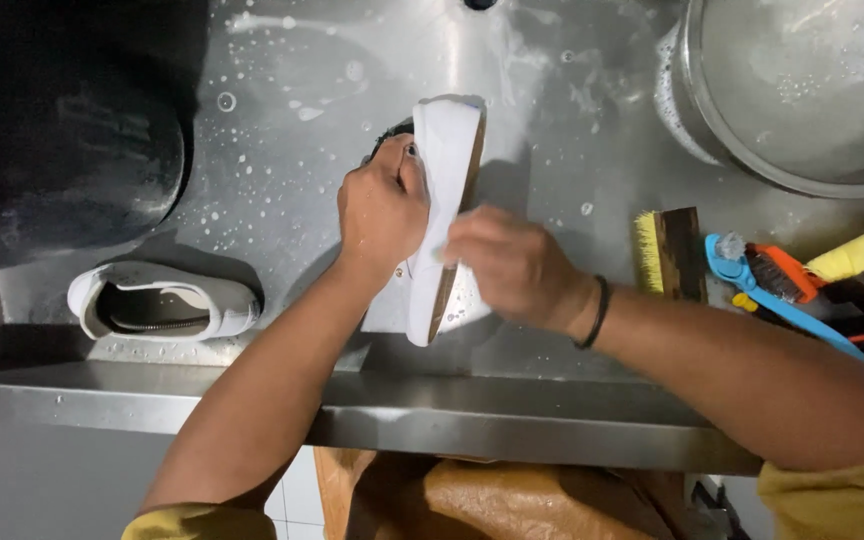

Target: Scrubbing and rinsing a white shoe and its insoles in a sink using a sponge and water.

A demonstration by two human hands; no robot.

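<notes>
A wet stainless-steel sink, flecked with soap suds, fills the view, its flat front rim running across the lower part. At the far left corner sits a large dark tub. Just in front of it, near the sink's front edge, a second white shoe lies on its side with its opening facing up.

Toward the middle of the sink, a white shoe with a brown sole edge is held tipped on its side, toe pointing to the back wall. The left hand is clamped around the shoe's upper from the left, fingers curled into its opening. The right hand, a dark band at its wrist, presses against the sole side near the heel; it is blurred, and whether its closed fingers hold anything cannot be told.

Right of the hands, a wooden brush with yellow bristles lies near the front edge. Beyond it rests a cluster of blue, orange and yellow brushes. A large metal basin of sudsy water occupies the back right corner.
</notes>
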